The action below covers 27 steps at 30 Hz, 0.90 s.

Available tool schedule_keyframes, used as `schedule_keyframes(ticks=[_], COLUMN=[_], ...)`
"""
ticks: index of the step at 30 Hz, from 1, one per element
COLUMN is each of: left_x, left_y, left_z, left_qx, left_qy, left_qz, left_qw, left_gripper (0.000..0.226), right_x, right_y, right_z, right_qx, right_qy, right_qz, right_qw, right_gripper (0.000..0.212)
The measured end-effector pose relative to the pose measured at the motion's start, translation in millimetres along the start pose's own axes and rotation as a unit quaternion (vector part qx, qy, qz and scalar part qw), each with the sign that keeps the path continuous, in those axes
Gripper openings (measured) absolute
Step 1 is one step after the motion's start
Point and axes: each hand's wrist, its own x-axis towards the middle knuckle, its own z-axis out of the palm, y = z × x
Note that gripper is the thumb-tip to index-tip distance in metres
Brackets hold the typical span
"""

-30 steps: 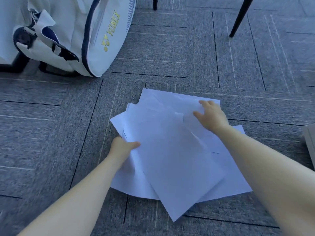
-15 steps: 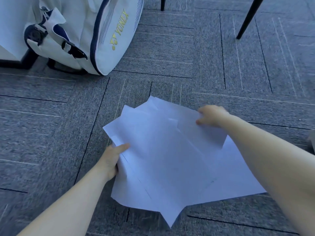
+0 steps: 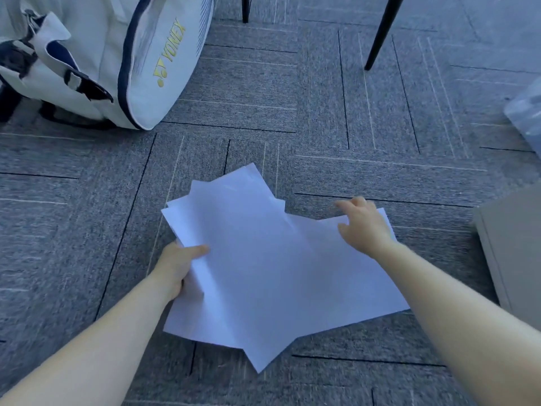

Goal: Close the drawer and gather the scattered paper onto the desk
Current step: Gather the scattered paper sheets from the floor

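Note:
Several white paper sheets point(image 3: 263, 268) lie fanned in a loose pile on the grey carpet in front of me. My left hand point(image 3: 178, 263) grips the pile's left edge, thumb on top of the sheets and fingers beneath. My right hand point(image 3: 361, 227) rests on the far right corner of the pile with its fingers spread and slightly curled, palm down on the top right sheet. No drawer or desk top is in view.
A white sports bag point(image 3: 96, 57) with yellow lettering lies at the upper left. Two thin black furniture legs point(image 3: 380, 33) stand at the top. A beige cabinet edge point(image 3: 509, 253) sits at the right, with a clear plastic item point(image 3: 527, 112) above it.
The sheets have been pulled closer together and turned, the left side lifted by my left hand. My right hand slid right, from the far edge to the right corner. The view shifted right.

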Motion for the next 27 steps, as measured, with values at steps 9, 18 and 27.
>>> schedule_keyframes(ticks=[9, 18, 27], left_x=[-13.2, -73.4, -287.9], left_y=[-2.7, 76.2, 267.9], left_z=[-5.8, 19.1, 80.2], left_qx=[0.053, 0.080, 0.077], left_qy=[0.031, 0.058, -0.075], left_qz=[0.014, 0.110, 0.159], left_qw=[0.998, 0.989, 0.981], left_gripper=[0.019, 0.030, 0.022], right_x=[5.2, -77.0, -249.4], right_y=[9.1, 33.0, -26.3], right_z=[-14.9, -121.6, -374.7], right_qx=[-0.287, 0.144, 0.668], right_qy=[-0.055, 0.211, 0.199], right_qz=[-0.087, 0.017, 0.007], right_qw=[0.952, 0.967, 0.717], right_gripper=[0.040, 0.015, 0.008])
